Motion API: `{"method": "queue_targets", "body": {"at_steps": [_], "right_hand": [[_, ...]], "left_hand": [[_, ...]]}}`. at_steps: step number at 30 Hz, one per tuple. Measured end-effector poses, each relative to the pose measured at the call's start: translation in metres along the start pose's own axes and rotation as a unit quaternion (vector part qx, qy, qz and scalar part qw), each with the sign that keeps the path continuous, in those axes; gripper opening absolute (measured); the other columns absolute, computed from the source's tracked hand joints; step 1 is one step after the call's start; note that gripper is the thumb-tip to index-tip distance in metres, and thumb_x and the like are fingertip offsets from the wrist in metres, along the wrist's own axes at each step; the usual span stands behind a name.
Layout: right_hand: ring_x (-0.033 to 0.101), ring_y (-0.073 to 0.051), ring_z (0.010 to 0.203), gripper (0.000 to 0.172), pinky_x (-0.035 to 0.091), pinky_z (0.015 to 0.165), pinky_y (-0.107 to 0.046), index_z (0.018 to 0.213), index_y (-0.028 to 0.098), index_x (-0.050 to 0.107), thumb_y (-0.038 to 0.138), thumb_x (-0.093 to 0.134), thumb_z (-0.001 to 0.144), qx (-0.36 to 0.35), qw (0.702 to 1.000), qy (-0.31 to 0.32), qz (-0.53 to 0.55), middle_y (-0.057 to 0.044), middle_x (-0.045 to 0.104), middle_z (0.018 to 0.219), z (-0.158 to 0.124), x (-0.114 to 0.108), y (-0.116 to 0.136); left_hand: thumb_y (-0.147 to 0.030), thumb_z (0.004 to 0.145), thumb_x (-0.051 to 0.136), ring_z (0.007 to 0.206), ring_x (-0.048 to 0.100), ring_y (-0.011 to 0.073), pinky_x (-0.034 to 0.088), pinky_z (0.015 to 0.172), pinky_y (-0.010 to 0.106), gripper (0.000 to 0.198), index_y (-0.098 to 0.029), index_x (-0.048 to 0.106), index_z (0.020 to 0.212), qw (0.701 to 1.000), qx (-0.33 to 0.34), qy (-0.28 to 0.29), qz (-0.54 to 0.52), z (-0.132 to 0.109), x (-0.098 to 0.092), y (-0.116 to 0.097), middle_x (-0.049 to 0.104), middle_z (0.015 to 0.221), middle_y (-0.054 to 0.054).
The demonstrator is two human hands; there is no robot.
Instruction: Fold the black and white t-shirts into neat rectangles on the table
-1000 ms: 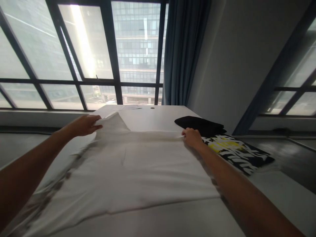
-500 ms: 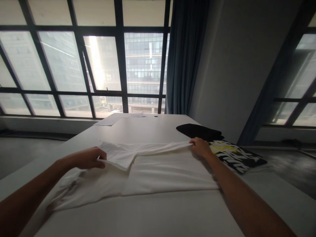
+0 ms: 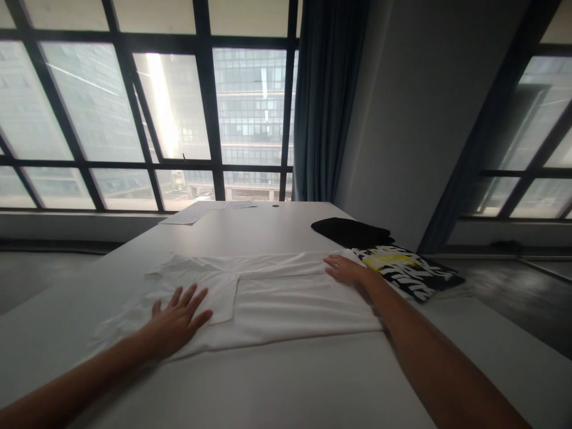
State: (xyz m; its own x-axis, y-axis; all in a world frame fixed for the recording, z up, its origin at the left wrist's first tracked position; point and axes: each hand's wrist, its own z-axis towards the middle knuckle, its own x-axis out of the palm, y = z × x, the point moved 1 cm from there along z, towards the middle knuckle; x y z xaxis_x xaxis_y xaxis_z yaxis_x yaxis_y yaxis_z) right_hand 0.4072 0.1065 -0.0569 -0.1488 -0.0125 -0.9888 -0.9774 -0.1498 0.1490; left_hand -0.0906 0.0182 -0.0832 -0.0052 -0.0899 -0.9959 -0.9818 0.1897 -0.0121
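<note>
A white T-shirt (image 3: 286, 304) lies across the table with its far side folded over toward me; a sleeve flap rests on the body at the left. My left hand (image 3: 181, 319) is spread flat over the sleeve end, fingers apart and holding nothing. At the right end of the folded strip, my right hand (image 3: 346, 269) lies on the cloth with its fingers stretched out. Part of the left end of the shirt is hidden behind my left forearm.
Beyond my right hand lie a folded black garment (image 3: 353, 231) and a black one with white and yellow print (image 3: 402, 269). Paper sheets (image 3: 185, 215) are at the far left of the white table (image 3: 268, 390). Windows and a blue curtain (image 3: 328, 107) stand behind.
The lifted edge of the shirt has been laid down. Both hands have let go of it; my left hand has opened and moved down onto the cloth. The view has shifted slightly.
</note>
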Motion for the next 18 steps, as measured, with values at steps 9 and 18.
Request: {"method": "queue_targets", "body": {"at_steps": [9, 18], "right_hand": [[0.036, -0.027, 0.144, 0.062, 0.027, 0.118, -0.038, 0.147, 0.014, 0.048, 0.049, 0.045, 0.096, 0.04, 0.996, 0.076, -0.011, -0.014, 0.038, 0.156, -0.005, -0.011, 0.001], [0.057, -0.031, 0.122, 0.057, 0.044, 0.101, -0.042, 0.133, 0.018, 0.062, 0.054, 0.041, 0.095, 0.072, 0.995, 0.049, -0.053, -0.017, 0.057, 0.139, -0.011, -0.014, 0.017]], "left_hand": [[-0.06, 0.097, 0.021, 0.152, 0.007, 0.0325, 0.01, 0.117, 0.063, 0.065, -0.035, 0.02, 0.157, 0.993, 0.119, 0.0, 0.005, 0.076, -0.015, 0.055, 0.009, 0.165, 0.0], [-0.05, 0.095, 0.033, 0.147, 0.024, 0.0371, 0.013, 0.114, 0.064, 0.059, -0.031, 0.042, 0.15, 0.984, 0.076, -0.066, 0.145, 0.161, -0.042, 0.06, 0.034, 0.159, 0.009]]}}
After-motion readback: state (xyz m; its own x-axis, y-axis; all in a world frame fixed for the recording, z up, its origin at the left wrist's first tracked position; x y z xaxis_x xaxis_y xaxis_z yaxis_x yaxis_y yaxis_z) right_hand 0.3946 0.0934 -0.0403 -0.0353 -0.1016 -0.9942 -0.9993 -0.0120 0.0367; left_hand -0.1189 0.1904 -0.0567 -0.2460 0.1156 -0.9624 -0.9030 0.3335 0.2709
